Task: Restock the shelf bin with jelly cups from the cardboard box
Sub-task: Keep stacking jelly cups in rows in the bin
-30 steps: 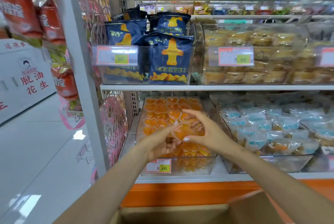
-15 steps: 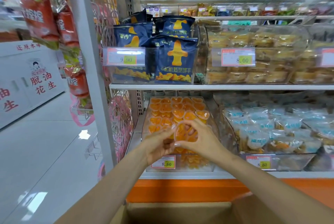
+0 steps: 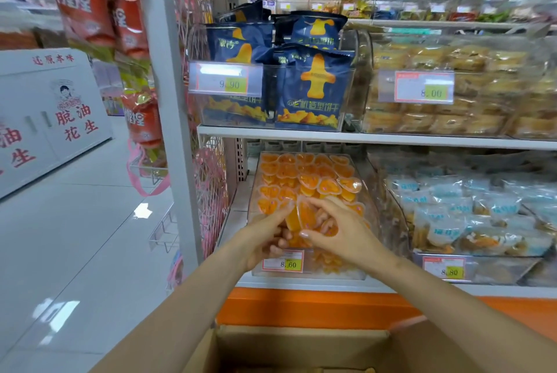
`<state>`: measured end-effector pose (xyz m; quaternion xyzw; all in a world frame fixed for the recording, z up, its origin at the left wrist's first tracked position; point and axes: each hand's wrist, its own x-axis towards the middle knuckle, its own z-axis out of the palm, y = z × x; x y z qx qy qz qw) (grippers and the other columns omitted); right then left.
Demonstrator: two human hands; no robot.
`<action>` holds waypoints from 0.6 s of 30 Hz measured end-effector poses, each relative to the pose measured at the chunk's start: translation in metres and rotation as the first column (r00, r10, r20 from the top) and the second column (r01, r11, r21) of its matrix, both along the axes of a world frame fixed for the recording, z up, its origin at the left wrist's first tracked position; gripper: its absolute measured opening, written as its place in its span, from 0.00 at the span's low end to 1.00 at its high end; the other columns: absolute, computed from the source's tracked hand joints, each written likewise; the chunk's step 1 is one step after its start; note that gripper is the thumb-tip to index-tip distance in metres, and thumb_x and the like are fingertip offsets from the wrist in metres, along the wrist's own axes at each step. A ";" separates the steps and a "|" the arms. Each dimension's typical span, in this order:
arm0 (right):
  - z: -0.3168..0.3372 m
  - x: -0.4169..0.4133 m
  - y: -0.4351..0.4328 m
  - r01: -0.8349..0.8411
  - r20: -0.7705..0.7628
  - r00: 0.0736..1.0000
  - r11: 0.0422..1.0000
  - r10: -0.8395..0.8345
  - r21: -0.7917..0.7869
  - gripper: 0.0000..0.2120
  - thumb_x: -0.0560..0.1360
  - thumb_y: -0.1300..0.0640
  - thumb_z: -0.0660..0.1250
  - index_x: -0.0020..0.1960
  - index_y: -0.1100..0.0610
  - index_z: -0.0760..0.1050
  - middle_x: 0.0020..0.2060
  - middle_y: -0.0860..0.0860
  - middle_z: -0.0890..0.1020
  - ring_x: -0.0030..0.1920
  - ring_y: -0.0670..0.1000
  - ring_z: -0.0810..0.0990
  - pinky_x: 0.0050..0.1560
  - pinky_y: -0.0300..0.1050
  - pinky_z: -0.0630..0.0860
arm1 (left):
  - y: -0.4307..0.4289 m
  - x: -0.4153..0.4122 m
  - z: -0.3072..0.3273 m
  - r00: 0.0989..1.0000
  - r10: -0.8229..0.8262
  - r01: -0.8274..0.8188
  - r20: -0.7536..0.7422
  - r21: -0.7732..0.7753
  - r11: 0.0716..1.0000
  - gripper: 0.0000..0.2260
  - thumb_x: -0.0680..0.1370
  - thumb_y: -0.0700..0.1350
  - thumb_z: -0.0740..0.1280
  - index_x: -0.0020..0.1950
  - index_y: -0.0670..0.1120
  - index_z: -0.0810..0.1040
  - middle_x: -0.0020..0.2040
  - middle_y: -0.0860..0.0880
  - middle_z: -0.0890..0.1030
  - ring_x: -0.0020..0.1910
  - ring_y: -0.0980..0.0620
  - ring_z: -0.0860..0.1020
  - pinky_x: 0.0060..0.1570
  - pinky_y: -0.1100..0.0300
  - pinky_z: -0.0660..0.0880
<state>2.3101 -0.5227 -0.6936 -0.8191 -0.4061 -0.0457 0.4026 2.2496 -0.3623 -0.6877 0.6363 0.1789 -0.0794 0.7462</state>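
Orange jelly cups (image 3: 304,217) lie inside the curled grip of left hand (image 3: 263,241) and right hand (image 3: 343,232)

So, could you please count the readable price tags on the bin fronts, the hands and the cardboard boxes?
Price tags: 4 (9.90, 8.00, 8.60, 8.80)
Hands: 2 (left hand, right hand, both holding jelly cups)
Cardboard box: 1
Total: 7
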 end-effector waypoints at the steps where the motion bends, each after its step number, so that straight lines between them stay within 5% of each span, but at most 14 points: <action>1: 0.000 0.000 0.000 -0.018 -0.006 1.000 1.000 0.018 -0.018 0.31 0.70 0.53 0.74 0.66 0.39 0.62 0.50 0.43 0.71 0.45 0.43 0.74 0.45 0.32 0.74 | 0.001 0.000 0.000 1.000 -0.005 0.005 -0.002 -0.018 1.000 0.18 0.76 0.59 0.63 0.37 0.45 0.73 0.27 0.51 0.69 0.20 0.59 0.64 0.16 0.70 0.59; 4: 0.002 0.000 -0.001 -0.066 0.031 0.997 0.994 0.069 -0.091 0.38 0.69 0.53 0.74 0.69 0.36 0.56 0.55 0.41 0.71 0.47 0.44 0.73 0.47 0.34 0.74 | 0.001 0.000 -0.001 1.000 -0.011 0.011 -0.013 -0.034 0.999 0.19 0.75 0.60 0.64 0.38 0.44 0.74 0.27 0.51 0.68 0.19 0.60 0.62 0.15 0.70 0.58; 9: 0.009 0.003 0.000 -0.053 0.103 0.992 0.983 0.072 -0.175 0.36 0.68 0.54 0.75 0.71 0.44 0.62 0.46 0.35 0.70 0.41 0.40 0.73 0.44 0.32 0.73 | -0.002 -0.002 0.003 1.000 -0.007 0.007 -0.015 0.031 1.000 0.19 0.77 0.59 0.62 0.37 0.44 0.74 0.26 0.50 0.70 0.19 0.59 0.63 0.16 0.70 0.58; 12: 0.016 0.011 0.005 -0.002 0.133 0.991 0.978 0.030 -0.211 0.34 0.69 0.50 0.74 0.71 0.47 0.64 0.50 0.36 0.71 0.44 0.38 0.72 0.47 0.29 0.69 | 0.003 -0.006 0.010 1.000 0.025 -0.027 0.019 0.144 0.989 0.18 0.79 0.57 0.59 0.42 0.44 0.76 0.26 0.51 0.72 0.19 0.59 0.65 0.18 0.70 0.59; 18: 0.023 0.074 0.052 0.206 0.213 0.967 0.923 -0.141 -0.326 0.30 0.67 0.42 0.73 0.66 0.50 0.72 0.55 0.51 0.76 0.59 0.54 0.72 0.61 0.48 0.68 | 0.035 -0.014 0.003 0.955 0.176 -0.274 0.237 0.488 0.829 0.13 0.80 0.47 0.61 0.51 0.37 0.78 0.32 0.50 0.77 0.24 0.57 0.71 0.25 0.67 0.65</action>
